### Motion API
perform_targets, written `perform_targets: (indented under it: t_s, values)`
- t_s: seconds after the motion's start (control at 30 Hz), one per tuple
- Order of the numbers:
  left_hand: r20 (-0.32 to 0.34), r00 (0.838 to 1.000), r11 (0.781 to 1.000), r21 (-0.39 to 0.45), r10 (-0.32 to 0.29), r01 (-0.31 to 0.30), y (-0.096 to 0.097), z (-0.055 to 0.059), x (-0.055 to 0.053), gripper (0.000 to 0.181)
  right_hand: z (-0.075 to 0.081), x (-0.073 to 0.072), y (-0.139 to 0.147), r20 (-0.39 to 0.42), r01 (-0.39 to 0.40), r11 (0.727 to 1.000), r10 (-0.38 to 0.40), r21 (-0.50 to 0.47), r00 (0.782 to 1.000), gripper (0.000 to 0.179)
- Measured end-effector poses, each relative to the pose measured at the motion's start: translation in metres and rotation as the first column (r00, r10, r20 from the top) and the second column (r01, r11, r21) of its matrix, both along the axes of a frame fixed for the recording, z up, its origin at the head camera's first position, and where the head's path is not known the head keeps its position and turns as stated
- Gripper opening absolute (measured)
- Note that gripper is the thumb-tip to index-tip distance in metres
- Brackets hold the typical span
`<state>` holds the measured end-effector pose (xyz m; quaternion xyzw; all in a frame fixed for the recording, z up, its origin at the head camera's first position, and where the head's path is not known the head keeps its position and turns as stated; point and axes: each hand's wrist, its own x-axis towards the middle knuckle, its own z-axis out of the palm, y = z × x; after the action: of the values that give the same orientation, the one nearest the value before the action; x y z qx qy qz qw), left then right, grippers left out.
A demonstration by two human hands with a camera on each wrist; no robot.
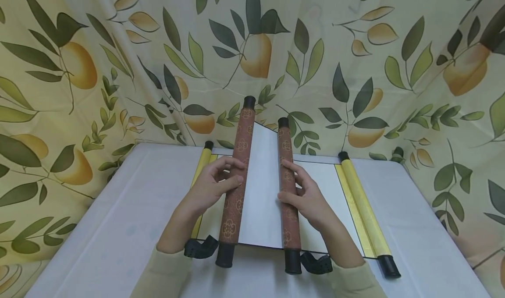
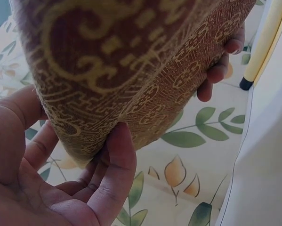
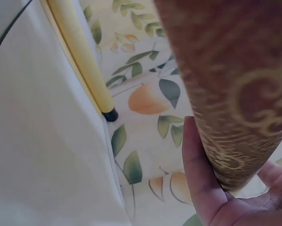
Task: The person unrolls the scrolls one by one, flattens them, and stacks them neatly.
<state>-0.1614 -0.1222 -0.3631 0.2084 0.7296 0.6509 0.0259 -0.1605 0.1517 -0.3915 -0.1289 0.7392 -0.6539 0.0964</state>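
Observation:
A hanging scroll with red-brown, gold-patterned outer cloth is held partly unrolled above the table. My left hand [image 1: 215, 182] grips its left roll [image 1: 233, 193], thumb on the near side and fingers behind. My right hand [image 1: 307, 195] grips the right roll [image 1: 289, 193] in the same way. White paper [image 1: 261, 193] stretches between the two rolls, and black knobs cap their ends. In the left wrist view the patterned cloth [image 2: 98, 80] lies between thumb and fingers. The right wrist view shows my fingers [image 3: 197, 174] around the other roll.
Under the held scroll a second, yellow-edged scroll lies spread on the white table [image 1: 426, 228]. Its right yellow roll [image 1: 364, 206] and left yellow roll [image 1: 203, 162] show on either side. Behind hangs a fruit-and-leaf patterned cloth [image 1: 300, 8]. Black wrist mounts [image 1: 201, 248] sit at my wrists.

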Motion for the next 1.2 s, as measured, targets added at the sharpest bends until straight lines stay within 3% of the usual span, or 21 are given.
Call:
perform_targets:
  t_s: [1.2]
  values:
    - [0.001, 1.0, 1.0, -0.009, 0.018, -0.018, -0.006, 0.0061, 0.0017, 0.024, -0.0017, -0.0033, 0.0034, -0.02, 0.018, 1.0, -0.018, 0.019, 1.0, 0.075]
